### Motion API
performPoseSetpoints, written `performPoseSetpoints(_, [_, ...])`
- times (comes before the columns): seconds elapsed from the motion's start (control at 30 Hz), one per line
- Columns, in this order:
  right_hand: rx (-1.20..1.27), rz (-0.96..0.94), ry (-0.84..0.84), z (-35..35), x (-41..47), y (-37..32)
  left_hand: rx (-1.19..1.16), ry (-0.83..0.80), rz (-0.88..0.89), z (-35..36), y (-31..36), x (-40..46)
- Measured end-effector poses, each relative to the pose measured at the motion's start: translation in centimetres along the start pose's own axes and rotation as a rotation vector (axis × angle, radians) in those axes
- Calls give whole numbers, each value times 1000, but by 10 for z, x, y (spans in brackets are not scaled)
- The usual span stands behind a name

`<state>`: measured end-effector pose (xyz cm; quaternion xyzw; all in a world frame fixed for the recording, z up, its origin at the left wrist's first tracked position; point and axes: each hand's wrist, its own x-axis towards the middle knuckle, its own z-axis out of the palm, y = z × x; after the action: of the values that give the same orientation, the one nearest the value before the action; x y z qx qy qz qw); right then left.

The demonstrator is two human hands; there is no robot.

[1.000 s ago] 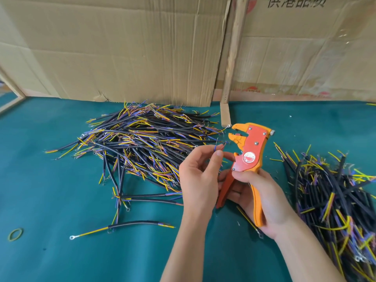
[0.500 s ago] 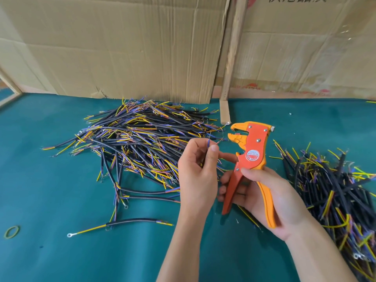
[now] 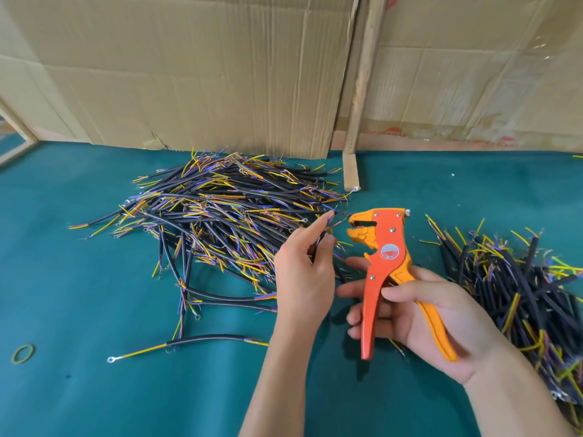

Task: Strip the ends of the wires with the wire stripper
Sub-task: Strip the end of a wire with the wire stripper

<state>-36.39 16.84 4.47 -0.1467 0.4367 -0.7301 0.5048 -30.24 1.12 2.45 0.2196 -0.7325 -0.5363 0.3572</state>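
My right hand [image 3: 422, 313] grips the two handles of an orange and yellow wire stripper [image 3: 383, 266], held upright with its jaws facing left and slightly apart. My left hand [image 3: 304, 275] pinches a black wire [image 3: 321, 236] whose thin blue and yellow ends point up toward the jaws, a short gap away from them. A big pile of black wires [image 3: 220, 216] with coloured ends lies behind my left hand. A second pile of wires [image 3: 520, 294] lies at the right.
The table has a teal cloth [image 3: 94, 373]. Cardboard sheets [image 3: 189, 74] and a wooden post [image 3: 362, 89] stand along the back. A single wire with a ring terminal [image 3: 176, 345] and a green rubber band [image 3: 22, 353] lie at the front left.
The stripper handles have spread and its jaws have opened a little. My left hand shifted left and lowered slightly, its forefinger now stretched along the wire end.
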Motion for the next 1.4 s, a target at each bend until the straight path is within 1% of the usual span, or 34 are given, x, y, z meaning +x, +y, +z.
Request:
performPoseSetpoints(0.23, [-45, 19, -17, 0, -4, -5, -28, 28, 12, 2, 0, -1])
performPoseSetpoints(0.33, [-71, 35, -18, -3, -3, -5, -22, 1, 19, 3, 0, -2])
performPoseSetpoints(0.57, [-83, 41, -88, -8, -1, -2, -44, 13, 36, 1, -2, -1])
performPoseSetpoints(0.77, [-74, 42, -107, -11, 2, -1, -28, 29, 37, 2, 0, -2])
performPoseSetpoints(0.97, [-83, 30, -115, -11, 3, 1, 65, 59, 19, 2, 0, -1])
performPoseSetpoints(1.17, [-92, 30, -101, -10, 5, 2, 84, 93, 3, 2, 1, -1])
performPoseSetpoints(1.4, [-108, 27, -30, -3, 6, 4, 101, 121, 13, 2, 2, -2])
